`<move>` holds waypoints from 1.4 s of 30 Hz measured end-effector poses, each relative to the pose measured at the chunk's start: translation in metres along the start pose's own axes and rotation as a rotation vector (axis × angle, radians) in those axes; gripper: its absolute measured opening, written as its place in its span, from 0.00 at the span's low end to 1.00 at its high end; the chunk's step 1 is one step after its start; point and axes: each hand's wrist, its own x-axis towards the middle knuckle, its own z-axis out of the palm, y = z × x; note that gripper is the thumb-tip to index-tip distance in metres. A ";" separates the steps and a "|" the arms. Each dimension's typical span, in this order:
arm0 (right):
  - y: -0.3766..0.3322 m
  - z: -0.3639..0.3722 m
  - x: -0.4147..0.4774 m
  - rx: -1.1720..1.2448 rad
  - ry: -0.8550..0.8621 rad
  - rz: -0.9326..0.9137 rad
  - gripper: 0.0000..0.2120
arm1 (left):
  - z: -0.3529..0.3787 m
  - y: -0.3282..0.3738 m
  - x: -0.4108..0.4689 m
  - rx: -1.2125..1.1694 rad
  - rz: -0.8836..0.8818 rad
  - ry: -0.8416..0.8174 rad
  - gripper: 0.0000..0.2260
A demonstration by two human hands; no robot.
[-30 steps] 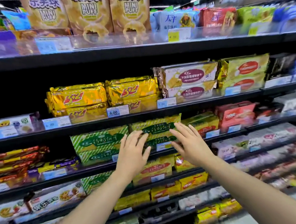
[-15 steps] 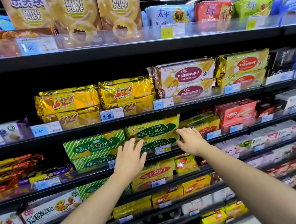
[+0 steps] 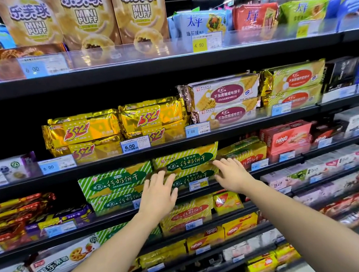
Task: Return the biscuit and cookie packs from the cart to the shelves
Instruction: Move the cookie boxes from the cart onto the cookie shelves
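A green-and-yellow striped biscuit pack [image 3: 187, 160] lies on top of a stack of the same kind on the third shelf [image 3: 286, 164]. My left hand [image 3: 157, 192] has straight fingers that touch the stack's left end. My right hand [image 3: 230, 173] touches its right end, fingers spread. A second stack of the same green packs [image 3: 115, 182] sits just to the left. The cart is out of view.
Gold 3+2 packs [image 3: 116, 124] and cream wafer packs [image 3: 225, 93] fill the shelf above. Mini Puff boxes [image 3: 88, 19] stand on the top shelf. Red Nabati boxes [image 3: 286, 138] sit right of the green packs. Yellow packs [image 3: 188, 215] lie on the shelf below.
Both hands have moved forward to the ends of the green pack stack and pushed it a little deeper onto the shelf. The camera has come closer.
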 end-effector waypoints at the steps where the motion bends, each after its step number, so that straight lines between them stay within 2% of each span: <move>1: 0.001 -0.002 -0.002 -0.004 0.000 -0.006 0.25 | -0.001 0.002 0.001 0.013 0.005 0.000 0.23; 9: 0.009 -0.005 -0.019 0.009 -0.045 -0.044 0.26 | -0.004 0.021 0.007 0.006 0.034 -0.014 0.22; 17: 0.022 0.012 -0.040 0.005 -0.067 -0.167 0.25 | 0.000 0.051 -0.043 -0.023 -0.073 -0.021 0.20; 25: 0.019 0.072 -0.068 -0.015 -0.209 -0.281 0.26 | 0.043 0.073 -0.120 -0.014 -0.217 -0.186 0.22; 28: 0.016 0.096 -0.063 -0.013 -0.264 -0.231 0.26 | 0.063 0.064 -0.128 0.011 -0.226 -0.217 0.23; 32: 0.016 0.127 -0.043 -0.025 -0.398 -0.059 0.28 | 0.098 0.043 -0.125 0.002 -0.230 -0.304 0.24; 35: 0.016 0.146 -0.023 -0.027 -0.430 0.030 0.28 | 0.124 0.026 -0.113 -0.023 -0.231 -0.371 0.26; 42: 0.006 0.178 -0.006 -0.007 -0.455 0.055 0.29 | 0.161 0.009 -0.093 -0.023 -0.187 -0.409 0.28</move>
